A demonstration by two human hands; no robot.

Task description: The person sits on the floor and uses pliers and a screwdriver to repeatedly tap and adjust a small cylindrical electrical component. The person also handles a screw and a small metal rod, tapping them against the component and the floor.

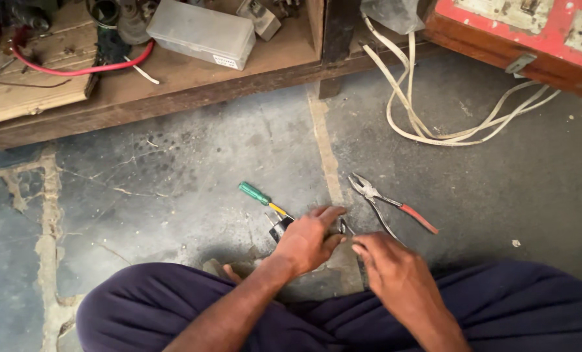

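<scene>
1. My left hand (309,240) was cupped over a small dark part (279,226) on the floor (173,189), fingers curled around it. Gripping it, as far as I could see; most of the part was hidden under my palm.
2. My right hand (395,274) sat just beside the left, fingertips pinching toward a thin metal bit (345,227) between the two hands. Couldn't tell if it actually held anything.
3. The part lay directly under my left hand, toward its thumb side. Left hand was nearer to it; right was just apart.
4. Green-handled screwdriver (263,199) lay just beyond my left knuckles, long axis diagonal, tip pointing in at the part, handle away to the left.
5. Pliers (390,207) with red grips lay just beyond my right fingers, jaws pointing away, handles trailing right.
6. Farther off, ahead of the left hand: a low wooden shelf (173,85) with a translucent grey rectangular plastic box (201,32), small white label on its front corner, and a red cable (82,68).
7. Far right: white cord (428,130) looped on the floor below a red box (532,32) with pale plates.
</scene>
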